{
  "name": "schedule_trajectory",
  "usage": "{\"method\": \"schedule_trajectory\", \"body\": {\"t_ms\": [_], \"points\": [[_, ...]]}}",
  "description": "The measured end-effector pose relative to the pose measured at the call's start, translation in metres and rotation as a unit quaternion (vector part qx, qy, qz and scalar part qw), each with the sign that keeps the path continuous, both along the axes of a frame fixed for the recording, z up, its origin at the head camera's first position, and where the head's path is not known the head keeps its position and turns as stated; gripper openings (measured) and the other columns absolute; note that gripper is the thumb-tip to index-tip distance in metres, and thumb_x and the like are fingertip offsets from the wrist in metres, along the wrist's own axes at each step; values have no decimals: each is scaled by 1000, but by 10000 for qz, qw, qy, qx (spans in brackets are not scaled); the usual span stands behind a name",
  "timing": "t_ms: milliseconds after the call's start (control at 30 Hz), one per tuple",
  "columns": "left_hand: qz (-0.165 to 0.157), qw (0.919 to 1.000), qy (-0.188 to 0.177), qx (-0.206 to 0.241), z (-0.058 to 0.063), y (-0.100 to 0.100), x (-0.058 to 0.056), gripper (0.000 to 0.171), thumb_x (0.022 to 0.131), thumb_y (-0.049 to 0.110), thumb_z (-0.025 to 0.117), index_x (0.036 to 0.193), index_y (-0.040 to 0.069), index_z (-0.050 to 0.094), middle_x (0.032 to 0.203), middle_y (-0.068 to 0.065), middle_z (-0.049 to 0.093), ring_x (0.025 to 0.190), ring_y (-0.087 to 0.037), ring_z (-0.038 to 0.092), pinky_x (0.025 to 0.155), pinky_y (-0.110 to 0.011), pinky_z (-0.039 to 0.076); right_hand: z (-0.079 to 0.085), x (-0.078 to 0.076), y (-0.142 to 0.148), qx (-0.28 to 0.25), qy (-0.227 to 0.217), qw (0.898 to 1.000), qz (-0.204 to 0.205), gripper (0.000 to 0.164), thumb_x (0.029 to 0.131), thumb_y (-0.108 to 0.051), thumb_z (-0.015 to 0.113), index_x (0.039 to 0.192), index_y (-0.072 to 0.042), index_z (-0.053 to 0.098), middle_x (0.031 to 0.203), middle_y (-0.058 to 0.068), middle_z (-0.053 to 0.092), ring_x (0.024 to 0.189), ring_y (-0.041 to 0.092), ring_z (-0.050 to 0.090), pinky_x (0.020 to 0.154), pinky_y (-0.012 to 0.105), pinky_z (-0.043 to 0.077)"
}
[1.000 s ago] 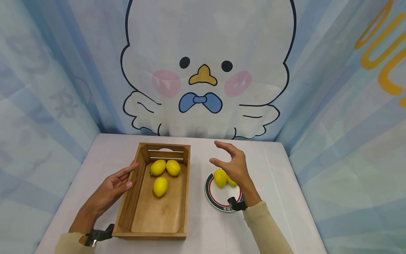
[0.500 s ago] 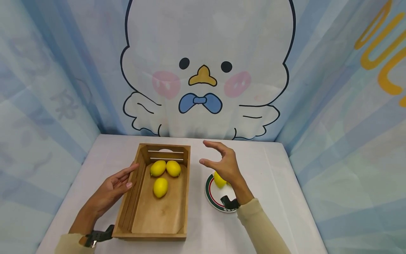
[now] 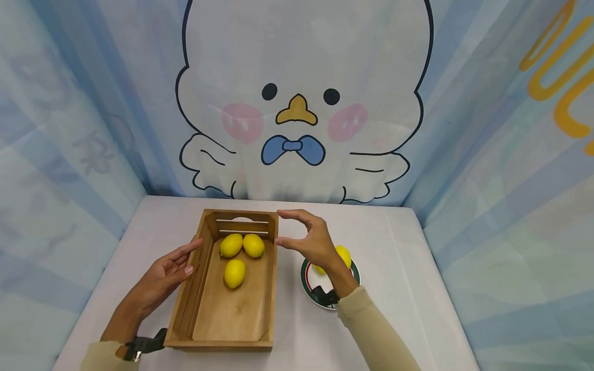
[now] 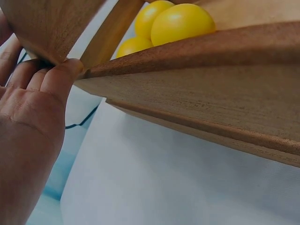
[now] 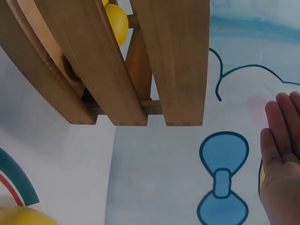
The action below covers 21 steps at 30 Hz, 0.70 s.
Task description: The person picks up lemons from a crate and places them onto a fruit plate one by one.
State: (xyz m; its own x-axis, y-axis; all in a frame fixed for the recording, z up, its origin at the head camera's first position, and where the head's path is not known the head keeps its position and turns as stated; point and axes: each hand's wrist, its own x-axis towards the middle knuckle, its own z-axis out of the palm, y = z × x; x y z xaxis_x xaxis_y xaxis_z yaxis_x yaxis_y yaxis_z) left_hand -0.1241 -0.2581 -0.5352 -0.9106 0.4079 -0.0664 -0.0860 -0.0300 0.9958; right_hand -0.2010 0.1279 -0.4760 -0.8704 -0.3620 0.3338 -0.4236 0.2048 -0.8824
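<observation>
In the head view, a wooden crate (image 3: 232,324) holds three lemons (image 3: 234,273) on its floor, two of them side by side toward the far end. My left hand (image 3: 162,278) touches the crate's left side, its index finger lying along the rim. At the right rim, near the far corner, is my right hand (image 3: 312,241); thumb and index finger are spread in a C with nothing between them. Whether they touch the wood I cannot tell. Behind the right wrist, a round plate (image 3: 304,278) bears two lemons (image 3: 343,255), partly hidden by the hand.
A white cloth (image 3: 394,309) covers the table. Printed curtains (image 3: 297,51) with a cartoon bird enclose its back and sides. The crate's slatted side (image 5: 173,61) shows close up in the right wrist view, and a rim edge (image 4: 197,61) crosses the left wrist view.
My right hand has moved left from above the plate to the crate's right rim, its thumb and index finger staying apart. The left hand, crate and lemons have not moved.
</observation>
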Motion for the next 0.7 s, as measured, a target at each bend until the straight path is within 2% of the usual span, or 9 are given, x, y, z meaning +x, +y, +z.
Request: {"method": "schedule_trajectory", "body": {"t_ms": [167,467,700], "points": [[-11,10000,-17,-30,-2,-1,-1,65,111,6,51,170,12,26,181,-11,-3,144,26,25,112,-4,35,-1,0,-9,-1,-34,9998,208,60,83,-13,92,139,-11,70,140,6,71,136,22,61,127,52,38],[3,10000,-45,-37,-5,-3,-2,65,111,5,51,170,13,26,181,-9,-2,140,29,28,112,-4,36,-3,0,-22,117,-47,9984,556,60,84,-10,91,140,-9,69,143,-2,70,140,17,59,128,46,37],[-17,10000,-19,30,-4,-2,-2,64,111,5,51,170,11,26,181,-10,-3,141,29,28,112,-4,36,-5,2,-35,258,-60,9968,754,59,84,-14,92,139,-20,71,141,0,71,138,15,60,128,49,37]]}}
